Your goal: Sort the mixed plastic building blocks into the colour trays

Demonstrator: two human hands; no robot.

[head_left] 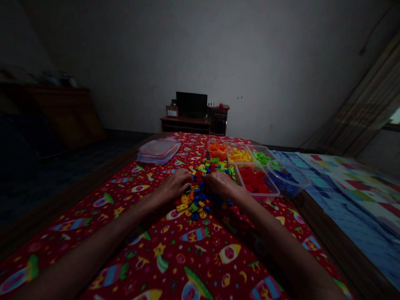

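Note:
A heap of small plastic bricks (203, 196) in mixed colours lies in the middle of a table covered by a red rocket-print cloth (187, 258). My left hand (173, 185) rests palm down on the left side of the heap, fingers curled into the bricks. On the heap's right side lies my right hand (222, 183), its fingers likewise bent down among the bricks. What either hand holds is hidden under the fingers. Both forearms stretch along the cloth toward me.
Clear tubs stand right of the heap: red bricks (256, 180), blue bricks (286, 179), orange (218, 150), yellow (239, 155), green (261, 157). Stacked lids (158, 150) lie far left. A patterned mat (350, 196) covers the floor on the right. A desk with a monitor (191, 105) stands by the wall.

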